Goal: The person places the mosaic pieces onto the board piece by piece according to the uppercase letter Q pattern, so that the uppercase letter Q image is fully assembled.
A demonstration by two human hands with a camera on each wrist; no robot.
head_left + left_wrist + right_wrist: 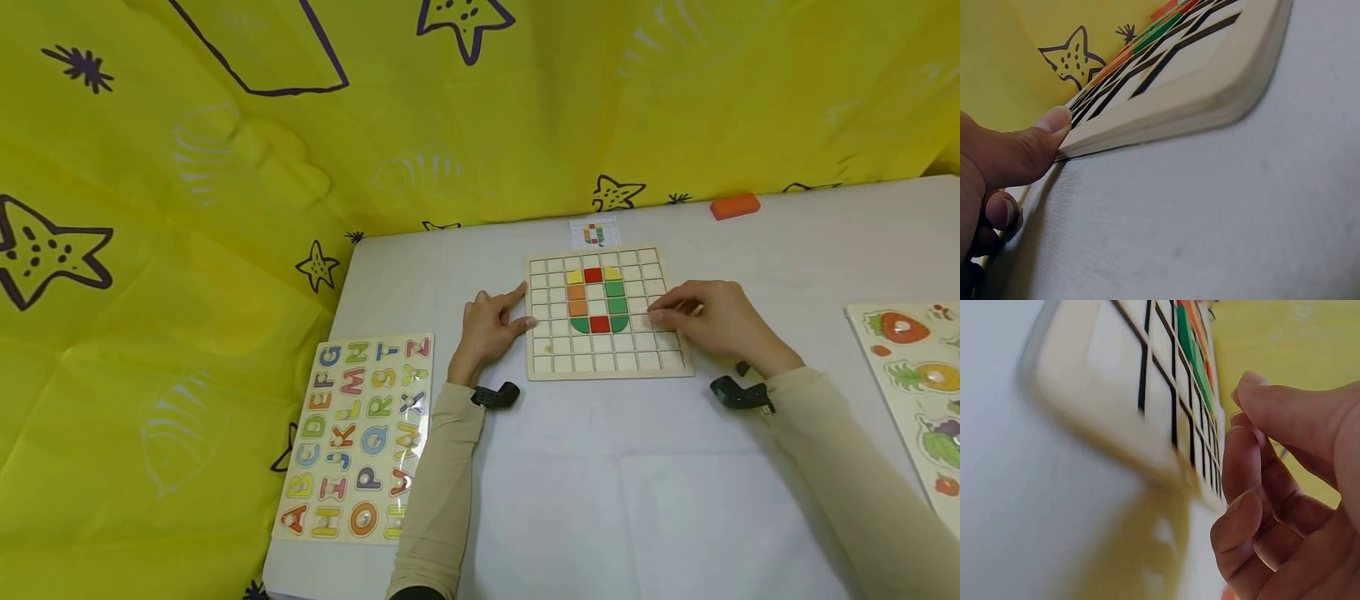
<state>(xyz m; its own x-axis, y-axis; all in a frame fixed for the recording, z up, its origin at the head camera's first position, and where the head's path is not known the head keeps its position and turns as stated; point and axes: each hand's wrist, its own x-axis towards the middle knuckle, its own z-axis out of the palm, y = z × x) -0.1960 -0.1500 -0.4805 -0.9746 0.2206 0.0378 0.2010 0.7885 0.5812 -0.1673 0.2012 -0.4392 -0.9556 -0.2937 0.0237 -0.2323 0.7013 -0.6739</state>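
A square wooden grid board (552,364) lies on the table, with coloured tiles forming a ring in it. Yellow pieces sit at its upper corners, red tiles (593,275) at top and bottom, orange tiles (576,300) on the left and green tiles (616,297) on the right. My left hand (489,327) touches the board's left edge, thumb and forefinger spread apart. In the left wrist view that thumb (1054,120) rests on the rim. Above the board's right side hovers my right hand (716,321), fingers loosely bent and thumb near forefinger; no piece shows between them.
Behind the board is a small card (594,233) picturing a similar coloured ring with a tail. An orange block (735,207) lies at the back. An alphabet board (352,450) stands left, and a fruit picture board (911,400) right. Yellow patterned cloth (375,125) hangs behind.
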